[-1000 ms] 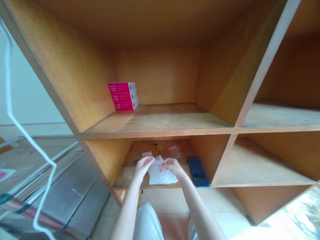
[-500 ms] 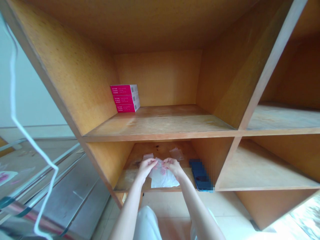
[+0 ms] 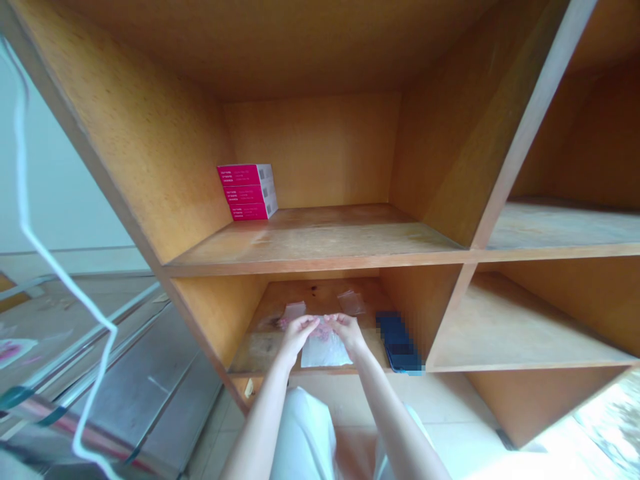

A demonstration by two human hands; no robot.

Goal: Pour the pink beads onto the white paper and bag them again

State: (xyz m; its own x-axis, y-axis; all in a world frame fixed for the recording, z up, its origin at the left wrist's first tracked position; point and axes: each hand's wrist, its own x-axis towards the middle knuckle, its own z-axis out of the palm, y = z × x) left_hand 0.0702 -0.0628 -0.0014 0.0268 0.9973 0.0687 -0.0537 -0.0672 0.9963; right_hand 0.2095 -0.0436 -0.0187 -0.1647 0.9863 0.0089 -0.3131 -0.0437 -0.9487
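Wood, yellow-brown: one open cabinet (image 3: 320, 263), seen from my remote post through the head camera.

Item, lower shelf (image 3: 257, 348): work area, both hands over it.

Item, left hand (image 3: 299, 332): thumb and fingertips pinched together, apparently on the top edge of a small clear bag (image 3: 325, 331) with pink contents. Blur keeps me from telling what the contents are.

Item, right hand (image 3: 347, 331): likewise pinching, at the other end of that edge. The bag hangs between the two hands, in front of a white sheet (image 3: 326, 356), paper or plastic, I cannot tell.

Change noted: a second ago I had the hands further apart; now the fingertips almost meet. I judge that the work has narrowed to the bag's top edge and occupies both hands.

Item, left of the bag: clear packet (image 3: 295, 309), with pink bits (image 3: 284, 323) just beside the left hand.

Item, further back: flat clear packets (image 3: 352, 303).

Item, right: dark, flat object (image 3: 397, 341), partly pixelated.

Item, upper shelf (image 3: 325, 237): three pink boxes (image 3: 246, 193), stacked at the left wall.
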